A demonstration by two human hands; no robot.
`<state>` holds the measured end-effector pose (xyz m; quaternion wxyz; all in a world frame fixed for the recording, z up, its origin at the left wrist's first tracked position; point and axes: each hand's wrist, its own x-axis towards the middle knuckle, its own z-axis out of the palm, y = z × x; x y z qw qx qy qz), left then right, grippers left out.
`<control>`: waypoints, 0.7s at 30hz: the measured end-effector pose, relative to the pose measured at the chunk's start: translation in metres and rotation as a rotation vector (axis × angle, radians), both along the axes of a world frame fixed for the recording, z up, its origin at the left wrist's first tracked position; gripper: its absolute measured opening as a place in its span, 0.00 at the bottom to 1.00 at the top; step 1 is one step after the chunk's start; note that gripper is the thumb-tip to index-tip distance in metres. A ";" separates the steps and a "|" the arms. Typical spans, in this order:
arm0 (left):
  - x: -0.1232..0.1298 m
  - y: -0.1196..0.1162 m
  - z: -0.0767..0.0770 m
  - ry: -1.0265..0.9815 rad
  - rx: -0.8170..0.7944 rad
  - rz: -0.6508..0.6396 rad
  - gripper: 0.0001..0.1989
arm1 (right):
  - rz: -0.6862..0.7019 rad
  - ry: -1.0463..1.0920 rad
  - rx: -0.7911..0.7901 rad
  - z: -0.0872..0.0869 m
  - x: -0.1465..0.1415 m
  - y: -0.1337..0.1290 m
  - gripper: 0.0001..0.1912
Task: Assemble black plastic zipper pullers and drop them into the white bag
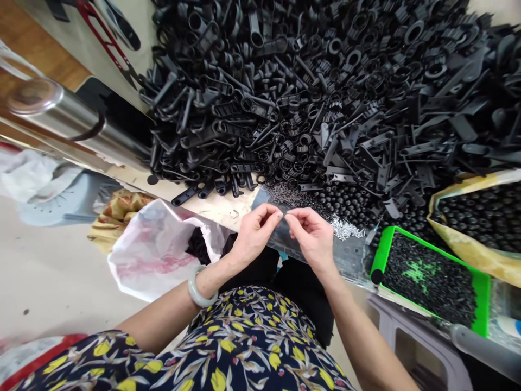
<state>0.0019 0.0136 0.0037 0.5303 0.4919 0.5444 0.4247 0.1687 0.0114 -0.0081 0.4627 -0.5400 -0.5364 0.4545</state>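
Observation:
My left hand (256, 231) and my right hand (311, 236) are almost touching over the grey front edge of the work surface (285, 236). Thumb and index finger are pinched together on each hand. Whatever sits between the fingertips is too small to make out. Just to the right of my right hand lies a little heap of silvery pins (345, 228). Behind my hands are tiny dark parts (285, 195) and round black beads (344, 201), with a big pile of black plastic parts (285, 81) beyond.
A green tray (380, 252) of small black and green pieces stands at right, beside a yellow bag (468, 250) of black balls. A steel flask (81, 122) lies at left near red-handled scissors (108, 41). A white plastic bag (150, 250) hangs below the front edge.

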 end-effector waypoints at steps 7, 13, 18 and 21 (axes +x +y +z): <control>-0.006 0.006 -0.003 -0.094 -0.144 -0.006 0.17 | 0.203 -0.876 0.430 -0.002 0.027 0.021 0.12; 0.004 0.000 0.005 -0.298 -0.372 0.042 0.18 | -0.068 -0.757 0.292 0.004 0.064 -0.019 0.07; 0.016 -0.001 0.004 -0.394 -0.436 0.053 0.20 | 0.048 -0.811 0.266 -0.004 0.062 -0.025 0.09; 0.018 0.000 0.003 -0.394 -0.431 0.092 0.21 | 0.099 -0.898 0.315 -0.009 0.049 -0.014 0.09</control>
